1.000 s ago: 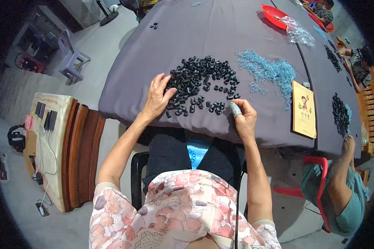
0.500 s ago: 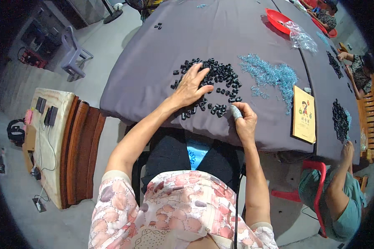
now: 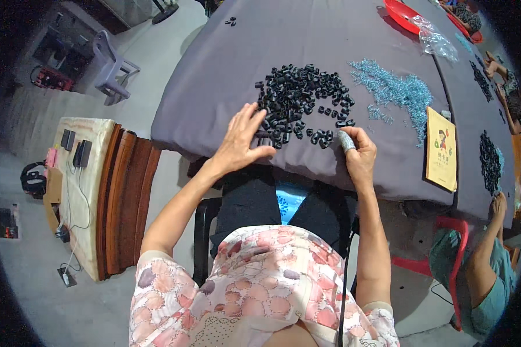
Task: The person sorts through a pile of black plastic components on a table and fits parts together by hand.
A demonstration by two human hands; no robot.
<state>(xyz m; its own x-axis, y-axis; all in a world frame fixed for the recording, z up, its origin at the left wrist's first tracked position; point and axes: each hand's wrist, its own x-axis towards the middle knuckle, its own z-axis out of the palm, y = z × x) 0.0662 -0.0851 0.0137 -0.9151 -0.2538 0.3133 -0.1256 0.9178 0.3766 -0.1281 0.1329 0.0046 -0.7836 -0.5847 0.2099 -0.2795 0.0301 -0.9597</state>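
From here the black pieces (image 3: 289,95) look like glossy plastic, the blue bits (image 3: 408,92) glitter, the tablecloth (image 3: 307,34) seems matt, wrinkled fabric, the booklet (image 3: 439,153) smooth paper, the bag (image 3: 437,45) shiny, crinkled plastic.

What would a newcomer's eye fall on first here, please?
Most likely the heap of small black pieces on the gray cloth, with the left hand at its near left edge. Right of it spreads a scatter of small blue pieces, beside a yellow booklet. A red basin stands out at the upper right.
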